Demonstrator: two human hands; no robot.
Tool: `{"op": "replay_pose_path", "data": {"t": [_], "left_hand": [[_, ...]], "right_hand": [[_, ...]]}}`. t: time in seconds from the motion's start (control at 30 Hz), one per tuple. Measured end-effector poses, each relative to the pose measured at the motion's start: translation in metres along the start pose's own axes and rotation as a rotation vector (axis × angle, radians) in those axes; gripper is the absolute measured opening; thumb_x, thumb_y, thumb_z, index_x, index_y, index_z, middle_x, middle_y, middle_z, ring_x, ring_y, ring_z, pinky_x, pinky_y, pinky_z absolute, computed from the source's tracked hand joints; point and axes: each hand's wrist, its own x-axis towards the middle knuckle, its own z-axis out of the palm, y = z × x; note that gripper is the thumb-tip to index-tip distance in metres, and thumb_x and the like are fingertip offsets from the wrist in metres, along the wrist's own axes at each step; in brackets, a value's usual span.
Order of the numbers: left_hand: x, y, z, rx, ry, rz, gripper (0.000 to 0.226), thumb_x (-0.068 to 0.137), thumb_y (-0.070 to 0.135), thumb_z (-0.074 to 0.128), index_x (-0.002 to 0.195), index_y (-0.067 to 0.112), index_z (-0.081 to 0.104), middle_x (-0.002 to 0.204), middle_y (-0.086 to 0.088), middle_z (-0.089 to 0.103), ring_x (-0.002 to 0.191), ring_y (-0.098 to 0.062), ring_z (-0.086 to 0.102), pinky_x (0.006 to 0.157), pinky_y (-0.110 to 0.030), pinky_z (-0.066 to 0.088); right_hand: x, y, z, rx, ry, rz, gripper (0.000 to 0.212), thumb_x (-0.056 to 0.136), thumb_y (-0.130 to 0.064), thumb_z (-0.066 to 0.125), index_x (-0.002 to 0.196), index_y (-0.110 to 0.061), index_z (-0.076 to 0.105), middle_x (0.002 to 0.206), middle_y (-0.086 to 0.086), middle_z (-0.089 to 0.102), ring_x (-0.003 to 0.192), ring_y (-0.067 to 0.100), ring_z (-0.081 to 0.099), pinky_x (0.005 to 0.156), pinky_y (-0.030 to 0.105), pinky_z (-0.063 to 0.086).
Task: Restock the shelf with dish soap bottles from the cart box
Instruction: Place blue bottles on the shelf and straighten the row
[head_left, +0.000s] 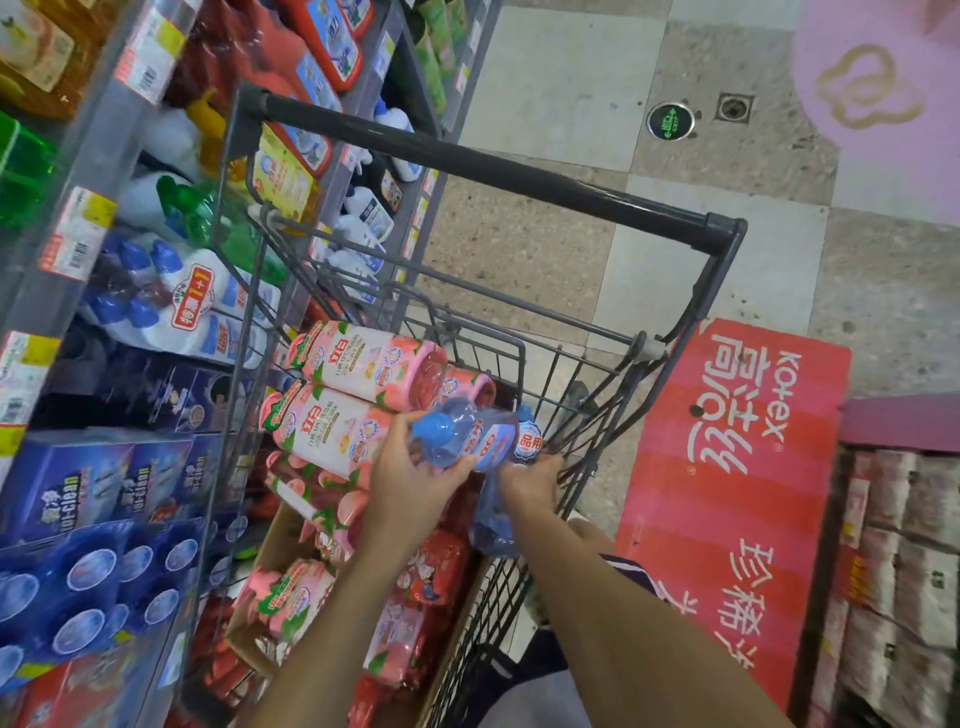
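Note:
My left hand (410, 478) grips a clear blue dish soap bottle (467, 434) with a blue cap, held on its side above the wire cart (519, 364). My right hand (530, 480) reaches down beside it at the cart's right side and touches a second blue bottle (491, 525) that lies lower; its fingers are partly hidden. Pink peach-label bottles (358, 364) lie stacked in the cart. A cardboard box (270, 561) below them holds more pink and red packs. The shelf (78, 244) stands at the left with blue-capped white bottles (197, 301).
Blue boxed cleaners (93, 483) fill the lower shelf levels. A red Kotex display (727, 493) stands right of the cart, with packaged goods (904, 571) beyond it. Tiled floor (571, 104) lies past the cart handle (493, 171).

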Motion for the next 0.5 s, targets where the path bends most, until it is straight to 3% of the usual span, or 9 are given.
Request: {"op": "replay_pose_path", "data": {"t": [0.1, 0.2, 0.3, 0.4, 0.5], "left_hand": [[-0.009, -0.011, -0.005, -0.034, 0.015, -0.043, 0.052, 0.071, 0.011, 0.087, 0.104, 0.032, 0.053, 0.102, 0.001, 0.068, 0.090, -0.008, 0.070, 0.075, -0.020, 0.056], [-0.015, -0.018, -0.012, -0.054, 0.078, -0.072, 0.052, 0.071, 0.012, 0.087, 0.106, 0.034, 0.055, 0.103, -0.001, 0.068, 0.092, -0.012, 0.070, 0.081, -0.033, 0.058], [-0.021, -0.017, -0.016, -0.095, 0.097, -0.115, 0.050, 0.073, 0.012, 0.086, 0.112, 0.026, 0.057, 0.096, 0.007, 0.070, 0.089, -0.005, 0.070, 0.082, -0.034, 0.058], [-0.029, -0.018, -0.023, -0.117, 0.092, -0.162, 0.061, 0.072, 0.021, 0.086, 0.125, 0.023, 0.056, 0.106, 0.012, 0.070, 0.101, -0.006, 0.068, 0.090, -0.035, 0.056], [-0.040, -0.016, -0.028, -0.128, 0.139, -0.185, 0.056, 0.072, 0.018, 0.086, 0.121, 0.026, 0.058, 0.105, 0.016, 0.069, 0.101, 0.001, 0.065, 0.087, -0.022, 0.053]], "right_hand": [[0.000, -0.003, -0.005, 0.003, -0.017, -0.012, 0.049, 0.076, -0.027, 0.075, 0.110, -0.016, 0.040, 0.112, 0.014, 0.062, 0.106, 0.034, 0.062, 0.089, 0.041, 0.052], [0.013, -0.005, -0.005, -0.062, -0.039, -0.018, 0.074, 0.058, -0.039, 0.084, 0.116, -0.005, 0.055, 0.122, 0.015, 0.062, 0.109, 0.032, 0.064, 0.086, 0.041, 0.056], [0.018, -0.009, -0.011, -0.160, -0.075, 0.032, 0.073, 0.066, -0.040, 0.087, 0.119, 0.000, 0.057, 0.122, 0.017, 0.056, 0.111, 0.035, 0.063, 0.080, 0.033, 0.053], [0.018, -0.009, -0.013, -0.124, -0.095, 0.012, 0.081, 0.058, -0.040, 0.090, 0.120, -0.004, 0.053, 0.117, 0.017, 0.063, 0.105, 0.034, 0.065, 0.090, 0.043, 0.056], [0.009, -0.009, -0.017, -0.055, -0.114, -0.045, 0.080, 0.063, -0.027, 0.093, 0.122, -0.006, 0.043, 0.109, 0.013, 0.061, 0.103, 0.031, 0.064, 0.092, 0.045, 0.054]]}}
